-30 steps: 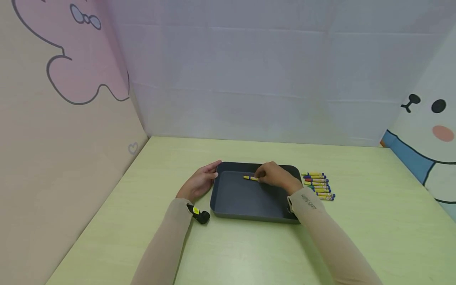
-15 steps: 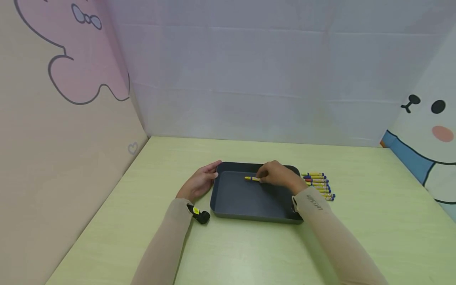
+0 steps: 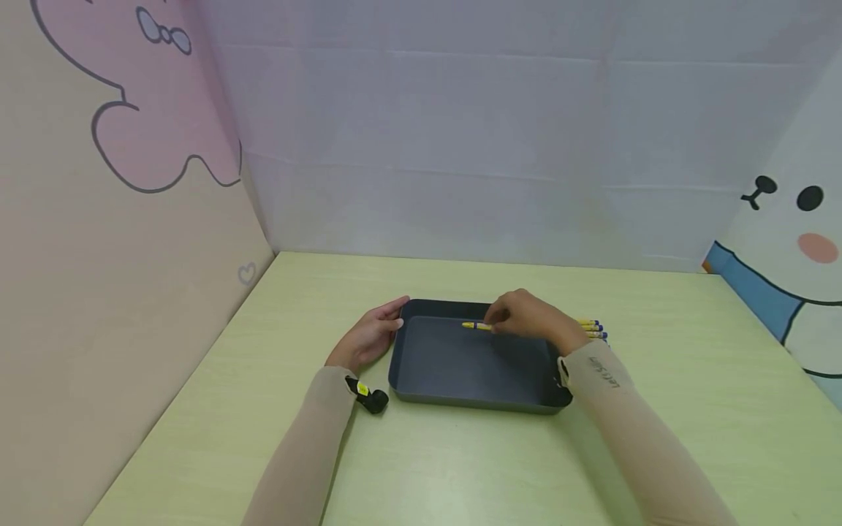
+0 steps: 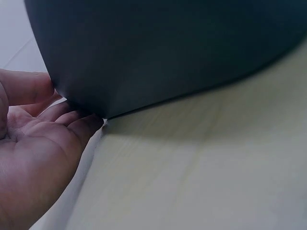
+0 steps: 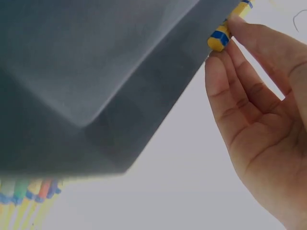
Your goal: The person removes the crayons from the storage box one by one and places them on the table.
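Observation:
My right hand point(image 3: 526, 315) pinches a yellow crayon with blue bands point(image 3: 476, 326) between thumb and fingers, over the far right part of a dark grey rectangular tray point(image 3: 460, 365). Close up in the right wrist view, the crayon's blunt end point(image 5: 218, 41) sticks out past the fingertips. At the tray's left side, my left hand point(image 3: 368, 334) grips the edge near the far corner. The left wrist view has its thumb point(image 4: 29, 88) against the tray wall point(image 4: 158, 52), with the other fingertips at the bottom edge.
Several crayons point(image 3: 595, 330) lie in a row right of the tray, partly hidden by the right forearm; their coloured ends point(image 5: 29, 189) show in the right wrist view. The pale table point(image 3: 421, 467) meets a white backdrop point(image 3: 421, 146) behind and printed panels at both sides.
My right hand has moved right and slightly up with the crayon in its pinch. Its forearm now covers more of the crayon row. The left hand and the tray have stayed in place.

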Demonstrator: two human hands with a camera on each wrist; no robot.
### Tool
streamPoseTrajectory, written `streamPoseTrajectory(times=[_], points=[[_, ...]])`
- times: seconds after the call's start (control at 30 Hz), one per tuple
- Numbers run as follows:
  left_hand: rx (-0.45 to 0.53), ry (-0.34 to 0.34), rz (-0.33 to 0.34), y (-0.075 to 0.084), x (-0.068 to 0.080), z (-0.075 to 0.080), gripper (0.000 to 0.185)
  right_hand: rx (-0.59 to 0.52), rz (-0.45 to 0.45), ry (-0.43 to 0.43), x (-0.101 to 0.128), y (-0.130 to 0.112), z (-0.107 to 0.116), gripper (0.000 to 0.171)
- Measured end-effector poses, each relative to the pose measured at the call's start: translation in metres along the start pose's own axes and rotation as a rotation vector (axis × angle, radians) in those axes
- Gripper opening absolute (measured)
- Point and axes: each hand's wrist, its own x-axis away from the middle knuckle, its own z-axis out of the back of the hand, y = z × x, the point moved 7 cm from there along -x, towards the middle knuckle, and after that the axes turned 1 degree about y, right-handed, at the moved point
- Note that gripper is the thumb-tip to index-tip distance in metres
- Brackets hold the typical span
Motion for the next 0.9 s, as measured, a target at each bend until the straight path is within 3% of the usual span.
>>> streamPoseTrajectory(times=[0.6,0.9], points=[[0.015,0.021,0.009,-0.003,0.0,0.003,0.059,0.043,-0.031,-0.029,0.035,0.025,0.019,0.018],[0.014,-0.005,-0.008,0.0,0.0,-0.001,0.06,0.024,-0.044,-0.015,0.059,0.038,0.03,0.017]])
